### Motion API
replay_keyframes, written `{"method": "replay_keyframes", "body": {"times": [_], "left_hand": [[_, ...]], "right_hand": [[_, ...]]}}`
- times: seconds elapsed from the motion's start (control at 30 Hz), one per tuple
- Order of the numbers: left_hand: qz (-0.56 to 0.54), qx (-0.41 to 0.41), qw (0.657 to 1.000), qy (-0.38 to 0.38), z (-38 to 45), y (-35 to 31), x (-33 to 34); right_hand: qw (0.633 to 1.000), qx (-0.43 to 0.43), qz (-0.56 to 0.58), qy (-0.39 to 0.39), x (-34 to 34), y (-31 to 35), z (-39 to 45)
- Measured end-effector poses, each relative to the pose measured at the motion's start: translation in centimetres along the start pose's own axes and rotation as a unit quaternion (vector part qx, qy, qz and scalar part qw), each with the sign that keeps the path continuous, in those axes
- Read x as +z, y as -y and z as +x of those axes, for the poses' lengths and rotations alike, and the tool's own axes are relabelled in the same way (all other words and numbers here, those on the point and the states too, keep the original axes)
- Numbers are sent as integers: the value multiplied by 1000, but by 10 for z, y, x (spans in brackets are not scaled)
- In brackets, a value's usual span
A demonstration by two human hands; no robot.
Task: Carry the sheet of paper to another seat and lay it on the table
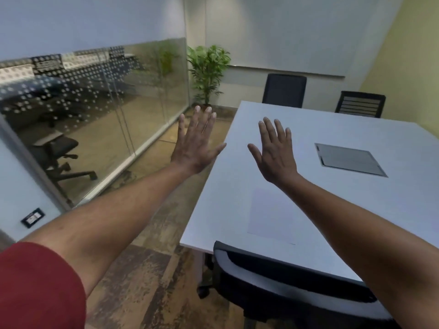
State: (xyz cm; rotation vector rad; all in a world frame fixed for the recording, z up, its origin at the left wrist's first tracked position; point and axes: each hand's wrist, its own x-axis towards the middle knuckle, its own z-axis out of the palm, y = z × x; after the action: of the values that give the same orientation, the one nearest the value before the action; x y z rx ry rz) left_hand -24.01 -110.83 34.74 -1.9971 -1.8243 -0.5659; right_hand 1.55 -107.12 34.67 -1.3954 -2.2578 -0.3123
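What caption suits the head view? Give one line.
Both bare hands, left and right, spread open above the white rectangular table; thin white paper sheet lies flat before the black chair.

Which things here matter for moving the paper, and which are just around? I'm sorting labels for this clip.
Part of the job:
sheet of paper, flat on the table
left hand and right hand, both open and empty
near chair
far chairs, possible seats

Just around:
potted plant
grey panel in the tabletop
glass partition

The white sheet of paper (270,214) lies flat near the white table's (332,129) near edge.
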Motion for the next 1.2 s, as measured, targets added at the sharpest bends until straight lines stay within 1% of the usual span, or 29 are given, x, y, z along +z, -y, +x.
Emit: {"method": "replay_keyframes", "body": {"times": [0.17,0.33,0.57,0.67,0.77,0.9,1.07,1.2], "left_hand": [[28,-38,999,-10,-16,69,-1],[42,-44,998,-12,-26,157,20],[40,-34,999,-5,-20,291,45],[42,-12,999,-2,-12,336,57],[25,-5,1000,-10,-1,369,72],[2,-4,1000,-18,16,400,102],[-10,-1,1000,0,41,430,154],[5,7,1000,25,91,462,194]], "right_hand": [[999,-36,21,3,24,64,34],[998,-59,24,18,66,137,74],[999,-16,46,25,135,240,147],[997,11,68,16,159,273,170],[996,26,82,21,182,292,183],[996,38,74,27,215,302,204],[996,39,74,36,267,294,246],[996,51,69,35,311,278,303]]}}
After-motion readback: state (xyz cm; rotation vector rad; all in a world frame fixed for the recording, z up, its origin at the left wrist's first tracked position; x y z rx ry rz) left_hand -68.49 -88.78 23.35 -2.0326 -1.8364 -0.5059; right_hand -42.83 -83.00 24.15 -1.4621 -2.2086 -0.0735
